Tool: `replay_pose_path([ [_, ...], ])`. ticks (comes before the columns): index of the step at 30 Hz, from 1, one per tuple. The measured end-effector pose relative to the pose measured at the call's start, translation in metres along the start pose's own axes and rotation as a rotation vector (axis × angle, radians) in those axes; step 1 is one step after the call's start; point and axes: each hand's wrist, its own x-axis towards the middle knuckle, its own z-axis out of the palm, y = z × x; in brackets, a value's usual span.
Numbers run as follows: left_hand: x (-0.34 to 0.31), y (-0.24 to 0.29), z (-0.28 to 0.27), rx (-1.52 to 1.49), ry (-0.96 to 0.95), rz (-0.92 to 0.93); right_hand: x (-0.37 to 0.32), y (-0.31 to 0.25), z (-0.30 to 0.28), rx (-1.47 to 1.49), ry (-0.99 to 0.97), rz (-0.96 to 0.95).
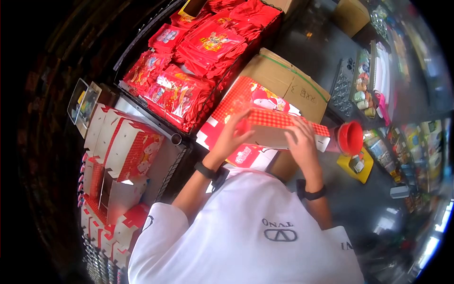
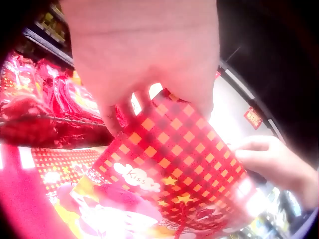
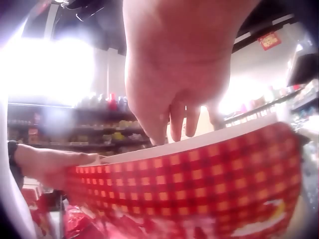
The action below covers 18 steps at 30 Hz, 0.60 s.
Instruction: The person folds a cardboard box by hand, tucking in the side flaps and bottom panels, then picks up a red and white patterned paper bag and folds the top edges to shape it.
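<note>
Both hands are on a red-and-orange checkered cardboard gift box [image 1: 272,118], held in front of the chest with its pale inside facing the body. My left hand [image 1: 231,135] grips the box's left end; in the left wrist view its fingers [image 2: 119,117] bend over the edge of the checkered wall [image 2: 174,144]. On the other end, my right hand [image 1: 303,144] pinches the long wall, fingers over the checkered side and thumb toward the inside. The right wrist view has its fingertips [image 3: 175,132] behind the white rim [image 3: 199,143], partly hidden by the wall.
Another checkered box with cartoon print [image 1: 231,102] lies under the held one, by a brown carton [image 1: 283,78]. Red printed bags [image 1: 208,42] fill a wire crate at upper left. Stacked gift boxes [image 1: 127,142] stand at left. A red bucket [image 1: 350,137] is at right.
</note>
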Motion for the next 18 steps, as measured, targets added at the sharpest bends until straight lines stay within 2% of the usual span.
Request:
replay_pose_path([
  [3, 0.001, -0.01, 0.0, 0.159, -0.014, 0.13, 0.021, -0.025, 0.016, 0.096, -0.048, -0.084],
  [6, -0.003, -0.012, 0.006, 0.06, 0.059, 0.123, 0.032, -0.029, 0.036, 0.093, -0.089, -0.187],
  [10, -0.003, -0.036, 0.012, 0.044, 0.144, 0.19, 0.041, -0.03, 0.047, 0.122, -0.176, -0.157],
  [13, -0.005, -0.034, 0.006, 0.018, 0.043, 0.042, 0.046, -0.036, 0.044, 0.118, -0.25, -0.097],
  [16, -0.006, -0.029, 0.002, -0.037, 0.057, -0.109, 0.053, -0.038, 0.045, 0.15, -0.328, 0.014],
  [18, -0.005, -0.059, 0.009, 0.156, 0.107, -0.041, 0.058, -0.044, 0.042, 0.186, -0.345, 0.059],
])
